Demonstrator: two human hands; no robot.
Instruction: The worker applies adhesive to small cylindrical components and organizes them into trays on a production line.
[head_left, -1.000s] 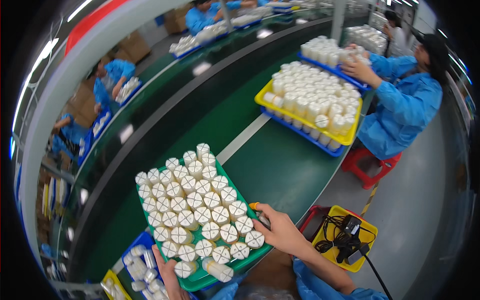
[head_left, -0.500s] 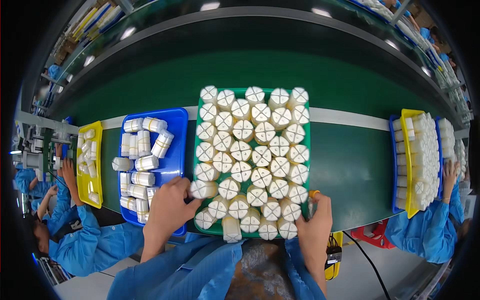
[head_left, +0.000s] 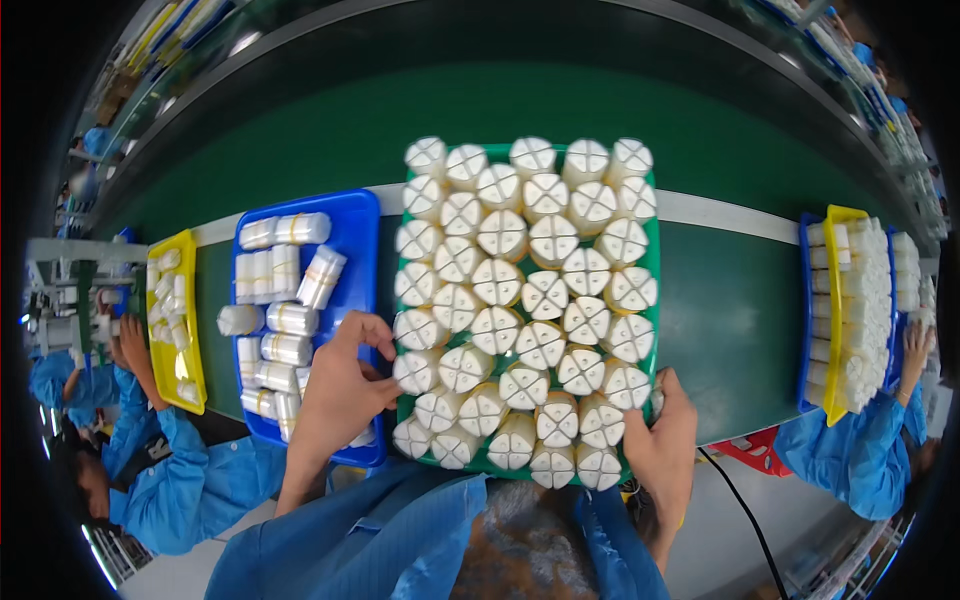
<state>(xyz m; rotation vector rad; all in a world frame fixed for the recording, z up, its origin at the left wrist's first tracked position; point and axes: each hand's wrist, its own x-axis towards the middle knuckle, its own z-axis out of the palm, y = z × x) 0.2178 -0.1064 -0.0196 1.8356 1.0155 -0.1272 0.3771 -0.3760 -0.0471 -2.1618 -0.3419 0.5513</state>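
Note:
A green tray (head_left: 655, 300) full of white bundles (head_left: 541, 344) is in front of me. The bundles stand on end, their tops split into wedge-shaped parts, with yellowish bands lower down. My left hand (head_left: 345, 380) grips the tray's left side near the front, its thumb and forefinger tips against the edge beside a corner bundle. On the opposite side, my right hand (head_left: 662, 435) grips the right edge near the front corner, thumb toward the bundles. The undersides of both grips are hidden.
On my left lies a blue tray (head_left: 355, 270) with several banded white bundles, some under my left wrist. Beyond it is a yellow tray (head_left: 190, 330) by a co-worker's hand (head_left: 133, 345). Stacked yellow and blue trays (head_left: 833, 300) stand right, near another co-worker's hand (head_left: 916, 345).
The green tray looks bigger and closer, shifted slightly right along with both hands. The tilted bundle by my left hand now stands upright. The view has also shifted a little.

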